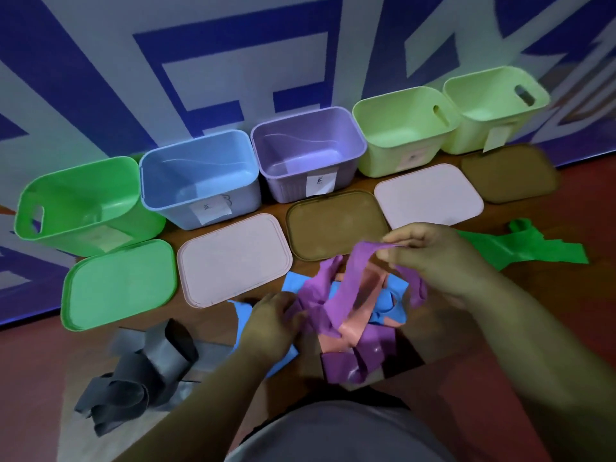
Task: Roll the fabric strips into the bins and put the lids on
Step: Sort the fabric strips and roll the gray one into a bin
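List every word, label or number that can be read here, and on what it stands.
"蓝", it seems, handwritten: white label on the blue bin.
"紫", it seems, handwritten: white slip on the purple bin.
Too blurred to read: labels on the dark green bin, near light green bin and far light green bin.
Wall: big blue shapes, cut off, no readable word.
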`<act>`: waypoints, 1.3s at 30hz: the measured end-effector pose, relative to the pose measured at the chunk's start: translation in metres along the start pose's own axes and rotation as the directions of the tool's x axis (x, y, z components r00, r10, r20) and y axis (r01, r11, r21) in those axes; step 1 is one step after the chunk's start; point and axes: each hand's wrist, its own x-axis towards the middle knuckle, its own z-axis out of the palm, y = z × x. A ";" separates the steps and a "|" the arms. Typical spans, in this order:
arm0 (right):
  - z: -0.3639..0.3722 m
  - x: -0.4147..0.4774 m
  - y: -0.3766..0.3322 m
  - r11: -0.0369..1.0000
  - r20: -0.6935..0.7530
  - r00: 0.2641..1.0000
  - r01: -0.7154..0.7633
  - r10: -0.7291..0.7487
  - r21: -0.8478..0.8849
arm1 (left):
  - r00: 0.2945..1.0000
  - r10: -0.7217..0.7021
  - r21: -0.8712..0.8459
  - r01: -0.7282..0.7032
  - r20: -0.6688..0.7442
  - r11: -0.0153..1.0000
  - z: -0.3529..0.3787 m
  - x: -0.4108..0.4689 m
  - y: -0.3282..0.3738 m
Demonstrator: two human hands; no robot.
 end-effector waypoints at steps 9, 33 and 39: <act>-0.049 0.008 0.028 1.000 -0.315 0.949 0.011 -0.009 0.003 | 0.999 0.032 0.000 -0.032 0.035 0.999 0.033 0.021 0.068; -0.011 0.009 0.137 0.890 -0.072 0.997 -0.042 0.010 -0.455 | 0.956 -0.188 0.215 0.238 -0.226 0.947 0.038 0.030 0.077; 0.043 0.004 0.111 0.910 0.116 0.993 0.047 0.001 -0.413 | 0.926 -0.377 -0.108 0.372 -0.032 0.922 0.023 0.028 0.066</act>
